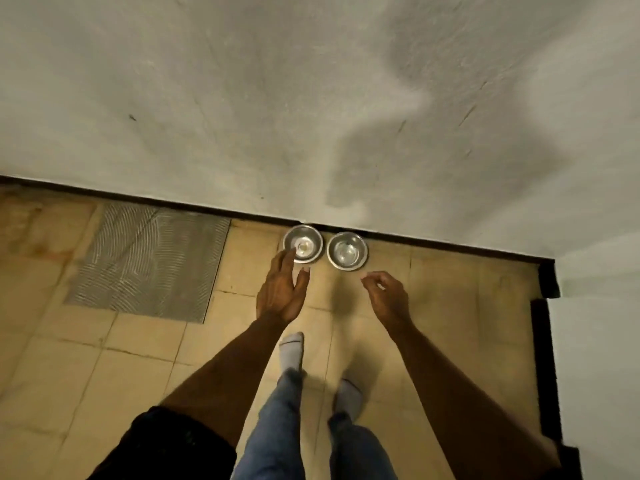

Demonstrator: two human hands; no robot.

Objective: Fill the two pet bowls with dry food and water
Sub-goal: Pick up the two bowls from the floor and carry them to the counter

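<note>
Two small round steel bowls stand side by side on the tiled floor against the wall's dark skirting: the left bowl and the right bowl. Both look bare inside, with only light glinting off the metal. My left hand reaches forward, fingers spread, its fingertips over the near-left rim of the left bowl. My right hand hovers a little short and to the right of the right bowl, its fingers loosely curled and holding nothing. No food or water container is in sight.
A white plaster wall rises just behind the bowls. A bare grey ridged patch replaces a floor tile to the left. A wall corner with dark skirting juts in at the right. My feet in grey socks stand on the tiles.
</note>
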